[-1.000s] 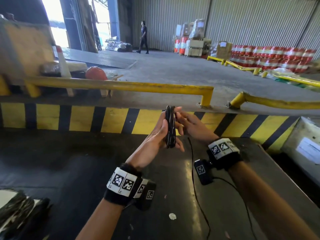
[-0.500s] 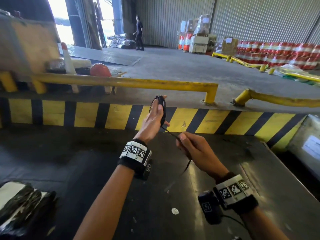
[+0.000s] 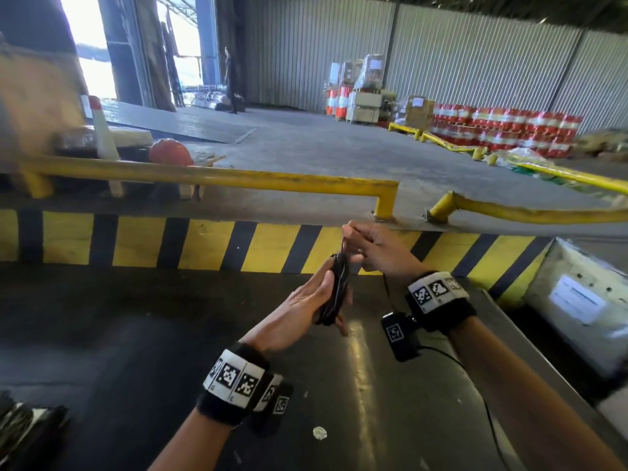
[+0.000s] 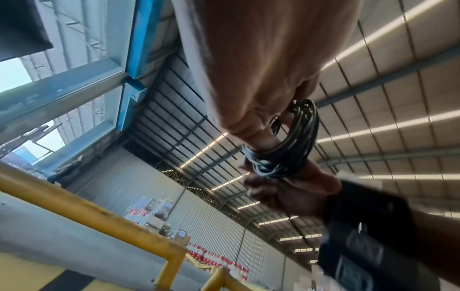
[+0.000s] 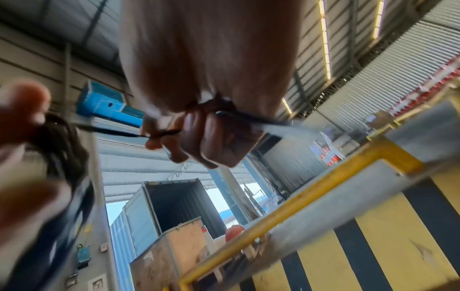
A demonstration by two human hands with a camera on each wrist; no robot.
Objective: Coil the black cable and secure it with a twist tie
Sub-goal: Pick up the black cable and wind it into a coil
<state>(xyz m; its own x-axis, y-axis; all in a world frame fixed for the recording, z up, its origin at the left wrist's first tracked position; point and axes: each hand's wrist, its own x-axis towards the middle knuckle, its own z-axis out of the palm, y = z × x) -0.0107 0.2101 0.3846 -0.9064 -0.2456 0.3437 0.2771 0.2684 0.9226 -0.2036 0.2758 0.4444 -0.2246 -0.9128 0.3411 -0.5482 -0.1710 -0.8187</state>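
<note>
A black cable [image 3: 338,289] is wound in several loops around my left hand [image 3: 307,300], which holds the coil upright above the dark table [image 3: 136,351]. The left wrist view shows the coil [image 4: 297,141] wrapped over the fingers. My right hand [image 3: 368,248] is just above and right of the coil, fingers curled, pinching the cable's free strand [image 5: 159,134] that runs taut to the coil [image 5: 62,145]. A loose tail hangs below the right wrist [image 3: 385,287]. No twist tie is visible.
A yellow and black striped kerb [image 3: 238,246] and a yellow rail [image 3: 238,178] run behind the table. A grey box [image 3: 584,300] stands at the right. Dark bundles [image 3: 27,433] lie at the lower left. A person stands far off by the doorway [image 3: 231,79].
My right hand rose from low on the table to the top of the coil, drawing the strand up. My left hand dropped nearer the table with the coil.
</note>
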